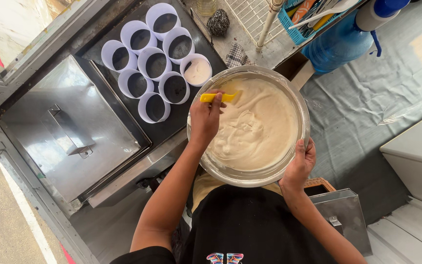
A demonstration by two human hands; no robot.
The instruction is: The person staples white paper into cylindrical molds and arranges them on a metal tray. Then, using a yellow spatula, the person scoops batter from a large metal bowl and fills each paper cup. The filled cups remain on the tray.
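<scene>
A large steel bowl [303,110] full of pale, creamy batter [255,132] is held over the edge of a dark griddle [199,29]. My left hand [204,117] is closed on the yellow handle of a scoop [217,98] whose end dips into the batter at the bowl's far side. My right hand [299,164] grips the bowl's near right rim, thumb over the edge. Several white ring moulds [156,63] stand on the griddle just left of the bowl. One mould [198,71], nearest the scoop, holds batter; the others show the dark plate inside.
A steel lidded box [69,132] with a handle sits left of the griddle. Behind it are a steel scrubber [219,22], a checked cloth [236,56], a wire rack [250,17], a blue utensil basket [296,24] and a big blue water bottle [340,44]. A small steel box [345,215] is low on the right.
</scene>
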